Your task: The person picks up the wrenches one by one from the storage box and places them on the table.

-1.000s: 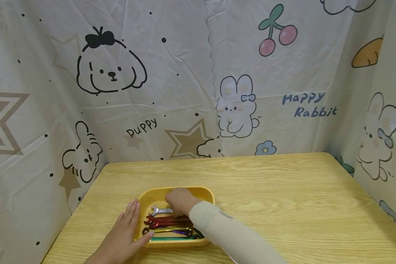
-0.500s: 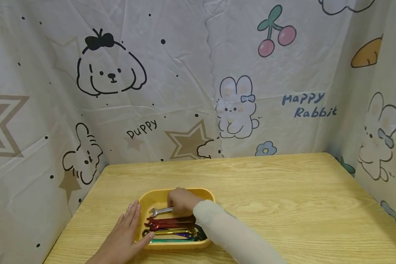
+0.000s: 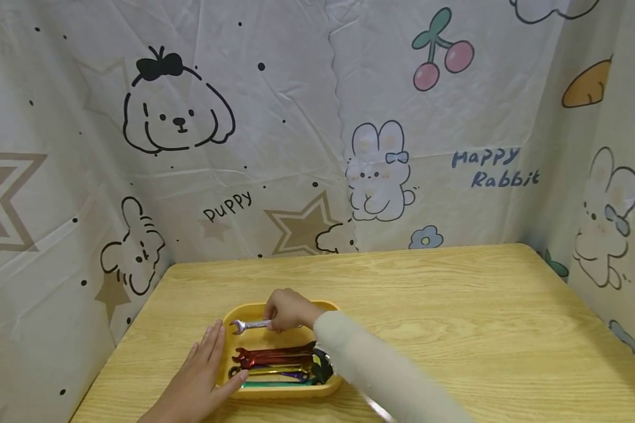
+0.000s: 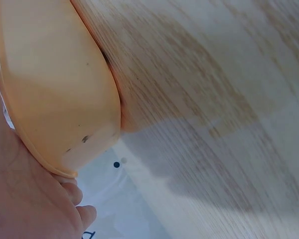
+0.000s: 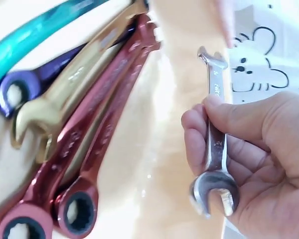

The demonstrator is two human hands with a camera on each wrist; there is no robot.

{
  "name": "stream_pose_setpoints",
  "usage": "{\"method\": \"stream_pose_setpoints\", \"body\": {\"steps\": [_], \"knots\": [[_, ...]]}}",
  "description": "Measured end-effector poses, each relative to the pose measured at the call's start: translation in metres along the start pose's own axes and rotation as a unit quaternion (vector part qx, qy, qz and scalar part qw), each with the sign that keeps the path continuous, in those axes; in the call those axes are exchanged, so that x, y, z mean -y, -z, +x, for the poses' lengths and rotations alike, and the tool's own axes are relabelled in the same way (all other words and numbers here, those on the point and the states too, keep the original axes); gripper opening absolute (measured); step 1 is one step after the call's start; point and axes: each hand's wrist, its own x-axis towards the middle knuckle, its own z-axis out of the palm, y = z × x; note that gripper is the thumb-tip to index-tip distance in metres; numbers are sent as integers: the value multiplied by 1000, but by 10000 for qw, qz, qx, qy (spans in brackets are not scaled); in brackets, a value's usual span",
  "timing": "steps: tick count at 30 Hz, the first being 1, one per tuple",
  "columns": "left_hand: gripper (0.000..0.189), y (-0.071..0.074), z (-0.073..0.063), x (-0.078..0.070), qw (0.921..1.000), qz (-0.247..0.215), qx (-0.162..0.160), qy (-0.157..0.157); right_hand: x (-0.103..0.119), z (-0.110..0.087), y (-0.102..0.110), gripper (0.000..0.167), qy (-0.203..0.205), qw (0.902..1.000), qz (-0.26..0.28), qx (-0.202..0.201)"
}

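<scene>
My right hand (image 3: pixel 291 309) grips a silver double open-end wrench (image 5: pixel 218 119) by its middle, with thumb and curled fingers around the shaft. One open end (image 3: pixel 238 326) of this wrench points left, over the far part of the yellow tray (image 3: pixel 325 306). Straight fingers of my left hand (image 3: pixel 198 367) rest along the tray's left rim, and its thumb reaches over the near corner. Two red wrenches (image 5: pixel 79 149), a gold wrench (image 5: pixel 65 89), a purple wrench (image 5: pixel 20 89) and a green wrench (image 5: pixel 45 35) lie side by side in the tray's near half.
A black item with a yellow-green mark (image 3: pixel 321 365) lies at the tray's right end, partly behind the right sleeve (image 3: pixel 381 364). The tray stands on a wood-grain table (image 3: pixel 455 305). Printed cloth (image 3: pixel 296 117) hangs behind and along both sides.
The right hand has lifted the silver wrench away from the red wrenches, toward the tray's far rim, levelling it. The left hand has stayed in place on the rim.
</scene>
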Motion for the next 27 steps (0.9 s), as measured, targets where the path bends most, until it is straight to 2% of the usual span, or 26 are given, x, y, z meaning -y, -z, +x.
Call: {"method": "stream_pose_setpoints", "body": {"steps": [4,9,13,20,27], "knots": [[97,0,1,1,10000,35,-47,-15,2,-4,9,4,-239,9967,775,-101],[97,1,2,0,9999,59,-140,-61,-1,-8,18,6,-496,9796,1919,-338],[98,0,2,-1,9998,57,-157,-48,-9,-14,24,7,-678,9700,2291,-449],[101,0,1,-3,9998,-110,128,137,-23,-27,36,8,-764,9580,2726,-468],[100,1,0,-3,9998,-71,152,121,-33,-49,62,16,-778,9222,3780,-248]]}}
